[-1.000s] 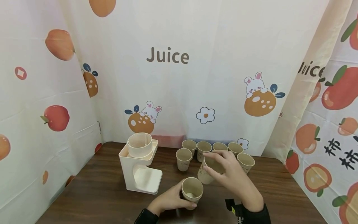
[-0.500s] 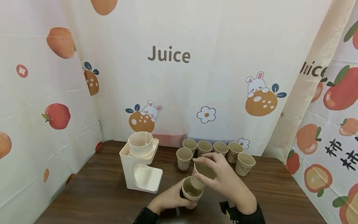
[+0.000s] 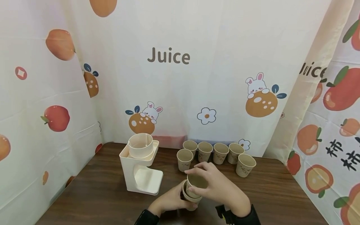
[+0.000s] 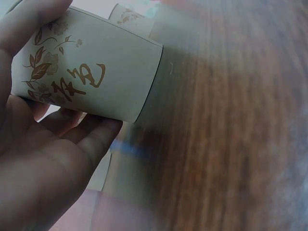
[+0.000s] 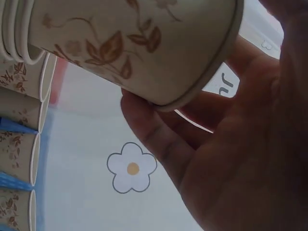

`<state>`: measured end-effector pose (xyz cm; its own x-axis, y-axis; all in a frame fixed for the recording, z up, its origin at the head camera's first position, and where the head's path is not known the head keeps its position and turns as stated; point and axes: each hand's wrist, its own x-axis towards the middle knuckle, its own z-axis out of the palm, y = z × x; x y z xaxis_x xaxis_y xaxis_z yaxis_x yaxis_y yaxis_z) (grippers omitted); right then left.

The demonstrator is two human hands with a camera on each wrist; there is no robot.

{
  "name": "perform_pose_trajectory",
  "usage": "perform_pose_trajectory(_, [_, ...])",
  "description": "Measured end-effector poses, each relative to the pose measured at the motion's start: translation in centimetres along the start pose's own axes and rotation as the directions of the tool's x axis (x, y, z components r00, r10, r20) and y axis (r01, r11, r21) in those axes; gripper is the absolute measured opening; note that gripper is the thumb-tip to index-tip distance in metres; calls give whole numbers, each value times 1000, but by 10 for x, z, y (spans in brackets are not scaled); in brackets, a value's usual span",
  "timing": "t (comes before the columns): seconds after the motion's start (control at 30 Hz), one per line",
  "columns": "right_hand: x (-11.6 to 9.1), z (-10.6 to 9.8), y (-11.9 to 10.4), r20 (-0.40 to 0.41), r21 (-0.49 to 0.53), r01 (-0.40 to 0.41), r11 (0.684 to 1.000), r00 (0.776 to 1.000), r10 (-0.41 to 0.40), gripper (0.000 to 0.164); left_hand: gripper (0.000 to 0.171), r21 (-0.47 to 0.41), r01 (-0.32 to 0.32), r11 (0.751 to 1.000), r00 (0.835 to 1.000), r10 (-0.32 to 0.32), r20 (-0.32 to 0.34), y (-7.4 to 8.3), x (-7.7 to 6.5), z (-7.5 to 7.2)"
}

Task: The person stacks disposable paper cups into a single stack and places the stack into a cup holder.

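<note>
In the head view my left hand (image 3: 172,200) grips a beige paper cup (image 4: 106,62) near the front of the table. Brown leaf and character prints show on this cup in the left wrist view. My right hand (image 3: 217,189) holds another paper cup (image 5: 154,53) by its rim, thumb on one side and fingers on the other. The lower part of this second cup is inside the mouth of the left-hand cup, so its base is hidden. In the right wrist view several nested cup rims (image 5: 21,33) show just below it.
Several more paper cups (image 3: 220,153) stand upright at the back of the dark wooden table (image 3: 92,187). To the left stands a cream juicer-like machine (image 3: 127,172) with a round top. A fruit-printed cloth (image 3: 174,90) hangs behind and at the sides.
My right hand has carried its cup left and down, from beside the left-hand cup to inside its mouth. The left hand has stayed in about the same place.
</note>
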<state>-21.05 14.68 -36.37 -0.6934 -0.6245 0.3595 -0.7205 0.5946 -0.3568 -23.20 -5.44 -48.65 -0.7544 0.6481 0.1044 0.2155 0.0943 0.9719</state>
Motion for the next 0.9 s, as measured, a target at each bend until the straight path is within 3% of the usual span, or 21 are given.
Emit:
perform_pose_trajectory(0.37, [2, 11, 0, 79, 3, 23, 1000, 997, -23, 40, 78, -17, -14, 1000, 1000, 14, 14, -2, 1, 1])
perform_pose_trajectory(0.9, [5, 22, 3, 187, 29, -23, 999, 982, 18, 40, 61, -6, -21, 1000, 999, 22, 49, -1, -2, -1])
